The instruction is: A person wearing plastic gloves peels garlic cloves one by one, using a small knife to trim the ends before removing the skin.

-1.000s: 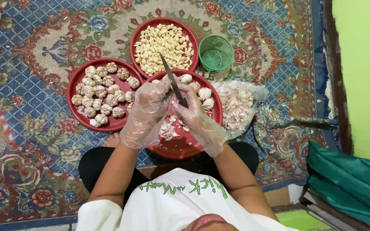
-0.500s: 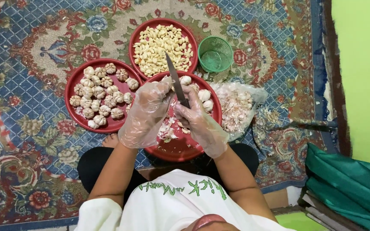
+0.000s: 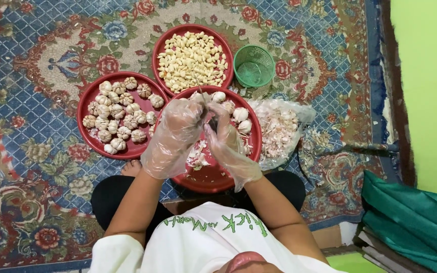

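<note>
Centre frame: both clear-gloved hands meet over the round red plastic tray. The left hand pinches a garlic piece; the right hand grips a thin knife, so peelings drop inside.

Basket right of cloves bowl

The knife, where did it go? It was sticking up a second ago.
The knife blade has tipped down and now shows only as a thin sliver between the gloved left hand and right hand, which have closed in together over the near red tray. The trays of garlic bulbs and peeled cloves, and the green basket, stayed put.
</note>
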